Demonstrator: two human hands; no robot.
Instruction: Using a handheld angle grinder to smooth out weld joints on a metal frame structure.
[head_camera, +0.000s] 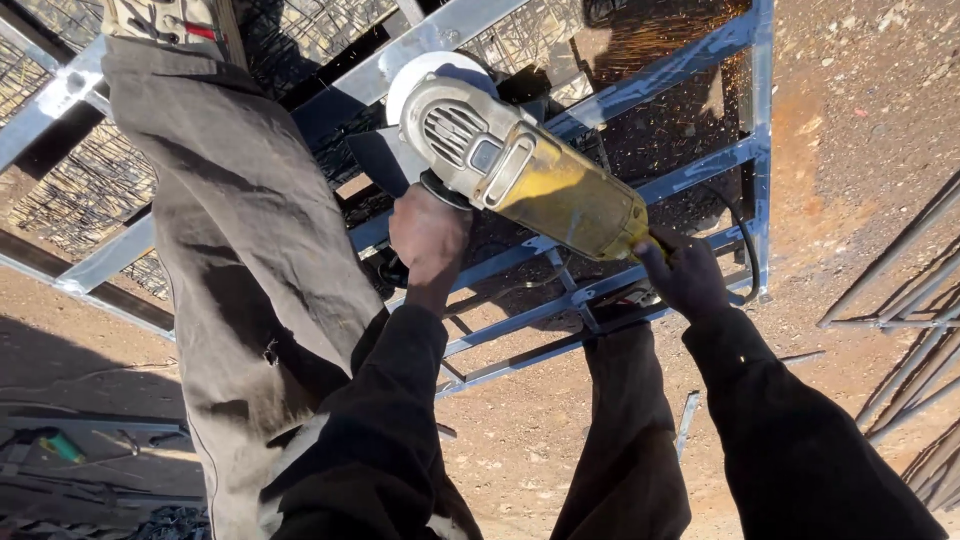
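I hold a yellow and grey angle grinder (530, 170) over a blue-grey metal frame (690, 165). My left hand (428, 235) grips the grinder's side handle just below its head. My right hand (685, 275) is wrapped around the rear of the yellow body. The white guard and disc (425, 75) sit at the top against a steel bar (420, 55). A few sparks fly near the frame's upper right. My left leg in grey-brown trousers (250, 260) stands on the frame.
Wire mesh panels (90, 190) lie under the frame at upper left. Bare sandy ground (860, 120) lies to the right. Thin steel rods (900, 300) lean at the right edge. A black cable (745, 245) hangs by the frame.
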